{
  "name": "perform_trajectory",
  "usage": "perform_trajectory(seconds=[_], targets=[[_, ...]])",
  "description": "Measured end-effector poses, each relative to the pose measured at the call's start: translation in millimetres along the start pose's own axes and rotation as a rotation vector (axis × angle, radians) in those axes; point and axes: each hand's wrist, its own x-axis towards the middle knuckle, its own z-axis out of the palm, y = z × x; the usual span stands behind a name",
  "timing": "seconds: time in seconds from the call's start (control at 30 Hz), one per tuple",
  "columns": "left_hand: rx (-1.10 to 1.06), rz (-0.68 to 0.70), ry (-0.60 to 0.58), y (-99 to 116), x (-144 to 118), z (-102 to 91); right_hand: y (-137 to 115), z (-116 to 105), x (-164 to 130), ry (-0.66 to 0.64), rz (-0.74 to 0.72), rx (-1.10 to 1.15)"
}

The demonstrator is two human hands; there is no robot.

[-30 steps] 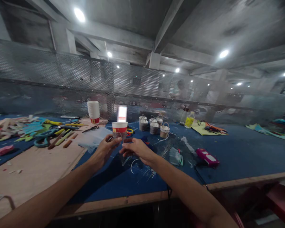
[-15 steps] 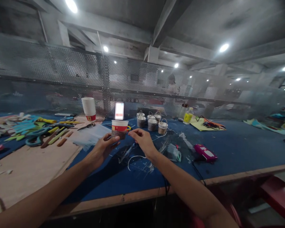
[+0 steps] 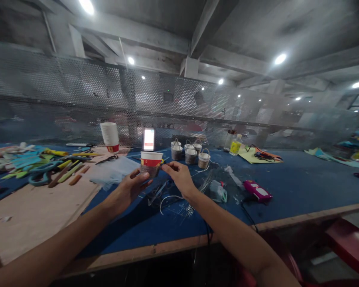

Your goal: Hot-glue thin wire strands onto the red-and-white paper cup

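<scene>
A stack of cups [image 3: 109,135] is standing beside scissors [image 3: 41,176] and sticks; four small baskets [image 3: 190,152] are sitting near a yellow bottle [image 3: 235,146] and pink case [image 3: 257,191].

The right hand [image 3: 179,177] has risen from below the paper cup [image 3: 151,163] to pinch its right side.

Bare grey concrete ceiling [image 3: 245,28] crossed by heavy beams, round white ceiling lamps [image 3: 280,59] glowing at 12 and 2 o'clock. Perforated grey metal mesh partition [image 3: 77,91] behind long blue-covered wooden workbench [image 3: 302,187]. Red plastic stool [image 3: 351,245] at 4 o'clock.
</scene>
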Motion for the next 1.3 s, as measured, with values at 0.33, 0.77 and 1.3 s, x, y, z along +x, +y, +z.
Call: perform_trajectory(seconds=[0.33, 0.77, 1.3], targets=[[-0.041, -0.026, -0.067, 6, -6, 5.4, 2, -1, 2, 0.011, -0.002, -0.012], [-0.009, -0.087, -0.087, 5, -4, -0.2, 10, -1, 3, 0.039, 0.106, 0.038], [0.128, 0.053, 0.037, -8, -4, 13.1, 17, 5, 2, 0.024, 0.029, -0.072]])
